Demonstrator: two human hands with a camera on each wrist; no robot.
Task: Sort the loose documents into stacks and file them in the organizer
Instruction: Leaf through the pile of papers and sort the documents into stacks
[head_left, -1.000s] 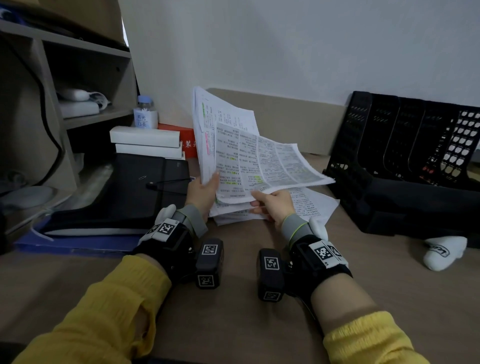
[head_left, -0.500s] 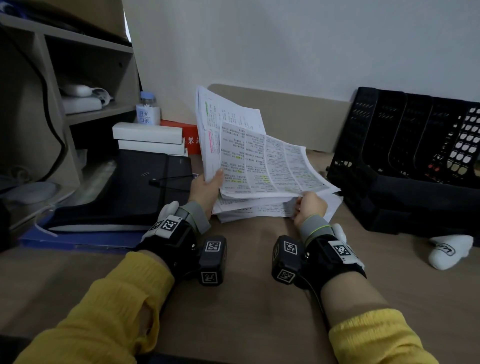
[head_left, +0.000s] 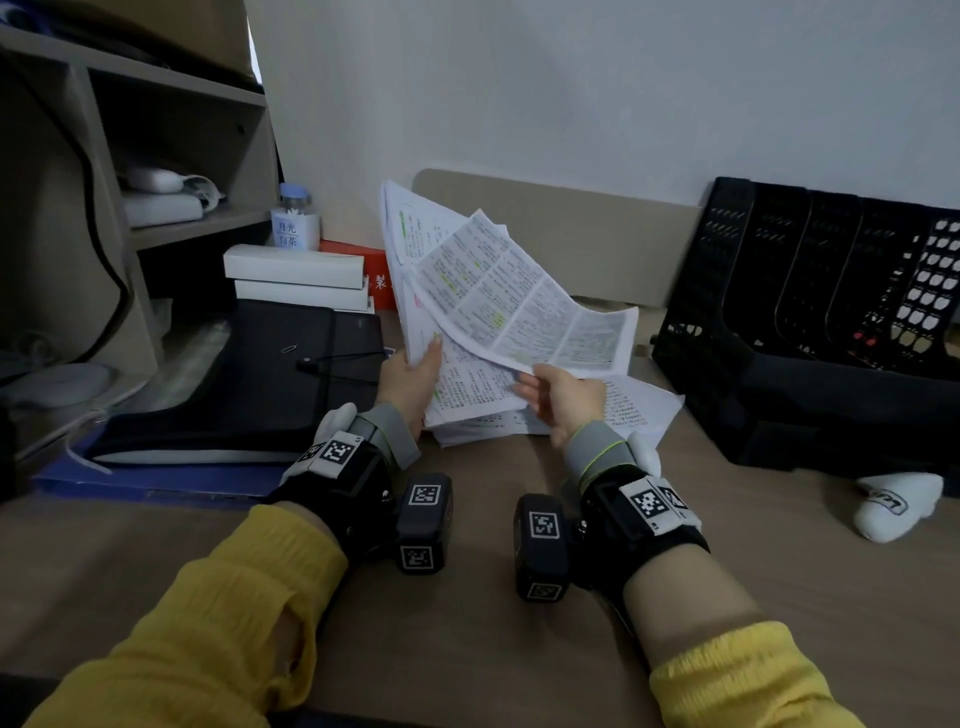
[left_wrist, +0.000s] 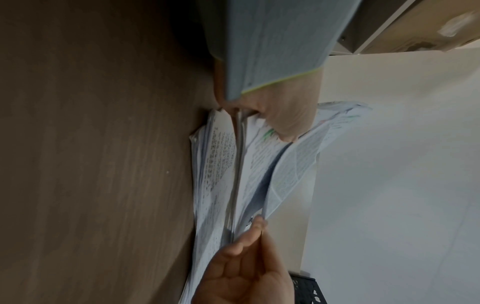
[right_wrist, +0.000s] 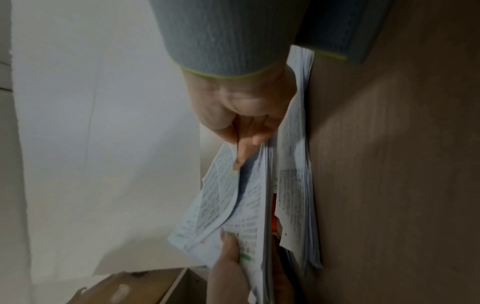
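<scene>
A pile of printed documents (head_left: 636, 410) lies on the desk between my hands. My left hand (head_left: 423, 364) grips the left edge of a few raised sheets (head_left: 415, 234), thumb on the front. My right hand (head_left: 530, 382) pinches the near edge of a printed sheet with green highlights (head_left: 524, 301) and holds it lifted and fanned off the pile. In the left wrist view the left hand (left_wrist: 283, 121) presses its thumb on the sheets (left_wrist: 293, 164). The right wrist view shows the right hand (right_wrist: 246, 144) with its fingers under the lifted sheet (right_wrist: 215, 195). The black mesh organizer (head_left: 810, 332) stands at the right, its slots open toward me.
A black folder (head_left: 249, 374) lies left of the pile, with two white boxes (head_left: 296, 278) and a small jar (head_left: 295, 221) behind it. A shelf unit (head_left: 130, 156) fills the far left. A white sock-like thing (head_left: 896, 504) lies in front of the organizer.
My right hand has come back left from the pile's right side, taken the top sheet's near edge and lifted it, so the sheet tilts higher. The left hand keeps its hold.
</scene>
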